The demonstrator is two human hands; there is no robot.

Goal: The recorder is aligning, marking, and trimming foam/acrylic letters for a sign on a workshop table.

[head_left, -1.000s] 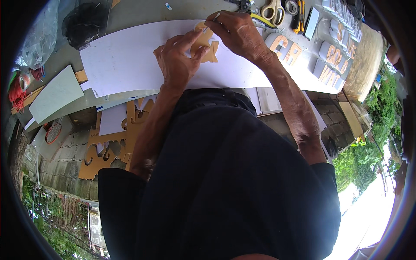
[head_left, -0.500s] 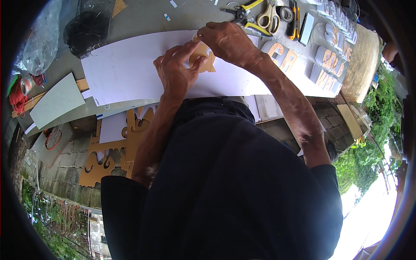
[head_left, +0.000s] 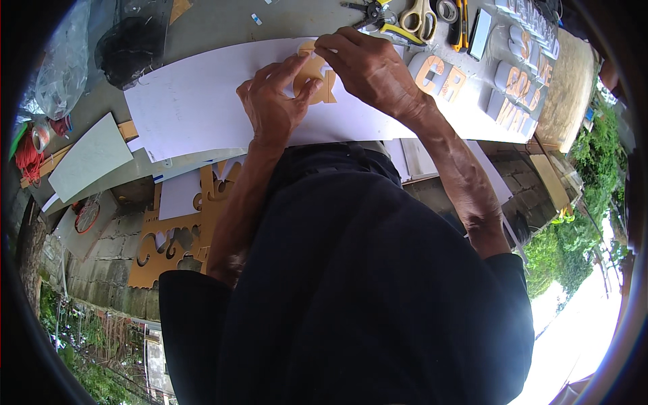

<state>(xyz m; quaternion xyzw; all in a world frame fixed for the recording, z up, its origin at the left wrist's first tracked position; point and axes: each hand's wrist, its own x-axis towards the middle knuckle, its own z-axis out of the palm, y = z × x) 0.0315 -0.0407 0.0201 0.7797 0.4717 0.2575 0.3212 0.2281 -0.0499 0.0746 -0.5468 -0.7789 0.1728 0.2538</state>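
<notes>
A gold cut-out character with curved openings lies flat on a long white sheet across the table. My left hand rests at its left side, thumb and index finger pressed on it and holding it against the sheet. Just right of the character's top, my right hand is closed in a pinch. Whatever sits between those fingertips is too small or hidden to make out. The top curve of the character shows between my two hands.
Beyond my right hand lie wire strippers, scissors, a tape roll and a yellow-black cutter. Finished block letters stand to the right. Plastic bags are at the left; gold offcut sheets lean below.
My right hand has moved slightly right and up, off the character's top, which now shows more. My left hand stays on the piece. The whole view has shifted a little.
</notes>
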